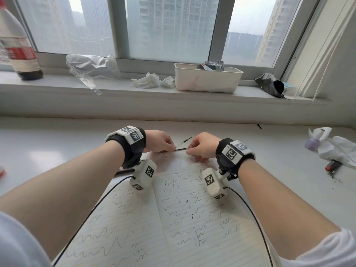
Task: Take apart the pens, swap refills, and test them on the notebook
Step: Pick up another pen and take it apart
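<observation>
An open lined notebook (173, 218) covered in ink squiggles lies on the white desk in front of me. Above its top edge my left hand (159, 140) and my right hand (202, 144) face each other, fingers pinched. Between them run two thin refills: one dark refill (180, 149) spans from hand to hand, and a second refill (185, 141) rises from my left fingers up to the right. A dark pen part (125, 171) lies under my left wrist at the notebook's left edge. Both wrists wear black bands with tagged white blocks.
The windowsill behind holds a bottle (17, 45), crumpled plastic (86, 66), tissues (152, 80), a white tub (208, 78) and a black bag (270, 84). On the desk at right lie a purple bottle (311, 143), crumpled paper (337, 149) and a small red-black object (333, 166).
</observation>
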